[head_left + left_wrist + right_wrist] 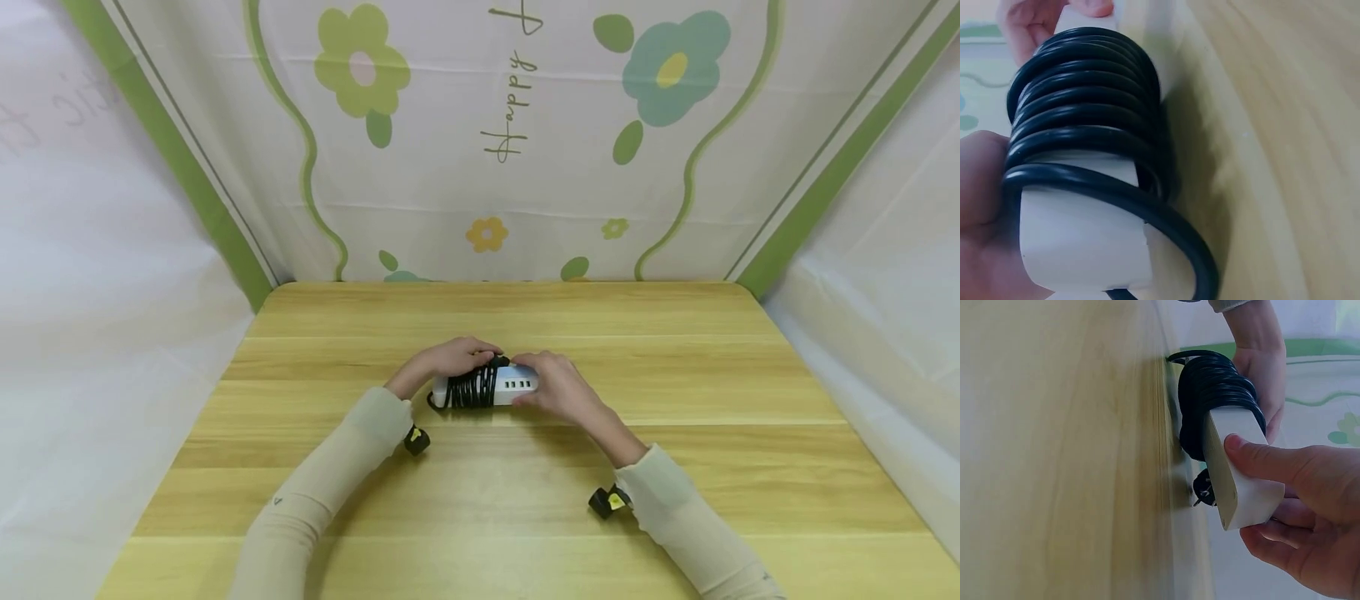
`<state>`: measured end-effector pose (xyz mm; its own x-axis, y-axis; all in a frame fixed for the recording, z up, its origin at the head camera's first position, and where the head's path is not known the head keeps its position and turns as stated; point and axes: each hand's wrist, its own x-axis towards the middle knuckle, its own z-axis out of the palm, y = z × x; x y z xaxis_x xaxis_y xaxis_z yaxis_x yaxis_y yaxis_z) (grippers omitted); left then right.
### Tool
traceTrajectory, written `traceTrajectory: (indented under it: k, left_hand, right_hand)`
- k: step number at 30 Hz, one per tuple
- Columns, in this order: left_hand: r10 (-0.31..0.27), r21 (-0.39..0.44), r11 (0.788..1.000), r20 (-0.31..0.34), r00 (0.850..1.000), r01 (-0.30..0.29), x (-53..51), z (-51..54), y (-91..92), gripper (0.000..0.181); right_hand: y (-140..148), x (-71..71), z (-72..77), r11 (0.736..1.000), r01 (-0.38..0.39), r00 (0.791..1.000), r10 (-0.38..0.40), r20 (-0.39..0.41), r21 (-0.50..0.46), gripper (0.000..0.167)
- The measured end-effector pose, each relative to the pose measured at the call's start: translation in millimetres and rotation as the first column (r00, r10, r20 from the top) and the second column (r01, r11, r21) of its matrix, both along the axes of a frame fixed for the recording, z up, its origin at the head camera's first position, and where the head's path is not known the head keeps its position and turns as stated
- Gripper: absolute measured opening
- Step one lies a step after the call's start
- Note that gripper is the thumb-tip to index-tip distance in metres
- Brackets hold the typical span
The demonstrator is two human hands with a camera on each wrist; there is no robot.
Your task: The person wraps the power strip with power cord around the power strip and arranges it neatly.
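A white power strip with several USB ports lies lengthwise across the middle of the table. Black cord is wound tightly around its left and middle part, with a loop hanging loose at the left end. The plug sits at the strip's far side; its prongs show in the right wrist view. My left hand holds the wound part from behind, its fingertips near the plug. With thumb and fingers, my right hand grips the bare right end of the strip. Some left fingertips are hidden.
The wooden table extends around the strip on all sides. A flower-printed curtain hangs behind its far edge, and white sheets hang at both sides. Black wrist cameras stick out inward from both sleeves.
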<state>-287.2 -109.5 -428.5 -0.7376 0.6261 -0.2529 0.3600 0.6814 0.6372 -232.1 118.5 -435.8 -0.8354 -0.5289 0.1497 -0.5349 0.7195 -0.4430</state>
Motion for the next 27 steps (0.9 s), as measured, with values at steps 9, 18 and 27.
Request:
traceTrajectory:
  k: [9, 18, 27]
  left_hand:
    - [0.06, 0.052, 0.997, -0.01, 0.998, -0.06, 0.7, -2.1, -14.4, 0.046]
    - [0.181, 0.164, 0.969, 0.033, 0.983, -0.184, 8.8, -2.4, -39.9, 0.049]
    - [0.294, 0.337, 0.896, 0.042, 0.955, -0.29, 24.8, 4.3, -71.5, 0.046]
  right_hand:
    - [-1.2, -0.7, 4.1, 1.0, -0.017, 1.0, 0.017, 0.021, 0.008, 0.066]
    - [0.4, -4.2, 3.9, 1.0, -0.025, 0.997, 0.026, 0.069, -0.012, 0.063]
    - [5.1, -5.5, 8.9, 0.995, -0.094, 0.994, 0.096, 0.053, -0.031, 0.061]
